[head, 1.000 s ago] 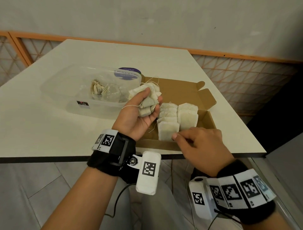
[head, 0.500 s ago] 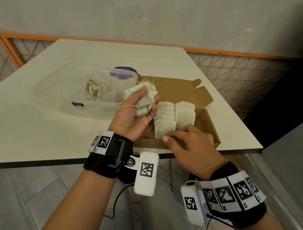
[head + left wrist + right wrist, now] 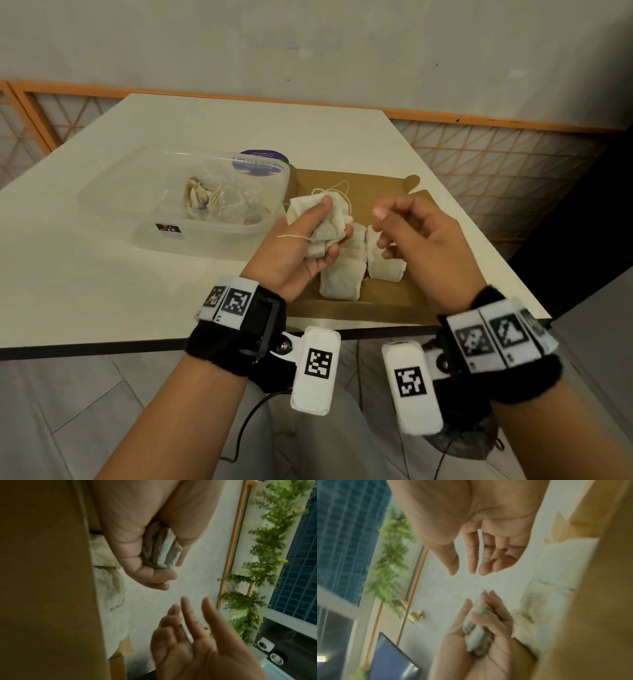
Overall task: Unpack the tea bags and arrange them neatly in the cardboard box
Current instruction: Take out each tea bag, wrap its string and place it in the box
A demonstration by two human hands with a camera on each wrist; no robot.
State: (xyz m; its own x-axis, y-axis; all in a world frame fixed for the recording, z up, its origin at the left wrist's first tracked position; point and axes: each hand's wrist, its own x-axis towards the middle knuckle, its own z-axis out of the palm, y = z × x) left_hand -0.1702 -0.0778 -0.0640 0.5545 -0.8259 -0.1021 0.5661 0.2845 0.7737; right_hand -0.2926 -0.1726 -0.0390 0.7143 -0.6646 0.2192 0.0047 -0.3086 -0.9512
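My left hand (image 3: 310, 240) grips a bunch of white tea bags (image 3: 323, 219) above the left end of the open cardboard box (image 3: 387, 301); strings trail from the bunch. The left wrist view shows the same bunch (image 3: 161, 550) squeezed between thumb and fingers. Two rows of tea bags (image 3: 346, 277) lie flat in the box. My right hand (image 3: 407, 229) hovers empty over the right row, fingers loosely bent and apart. In the right wrist view my right hand (image 3: 479, 561) holds nothing, and the left hand's tea bags (image 3: 477, 632) show below it.
A clear plastic tub (image 3: 171, 233) with torn wrappers and leftover bags stands left of the box on the white table (image 3: 102, 291). A purple-topped lid (image 3: 260, 162) sits behind the tub. The box's flap (image 3: 376, 192) lies open at the back. The table's front edge runs just below my wrists.
My right hand lifted off the front tea bag in the box and rose toward the bunch. The left hand kept its grip on the bunch. The head view tilted down slightly.
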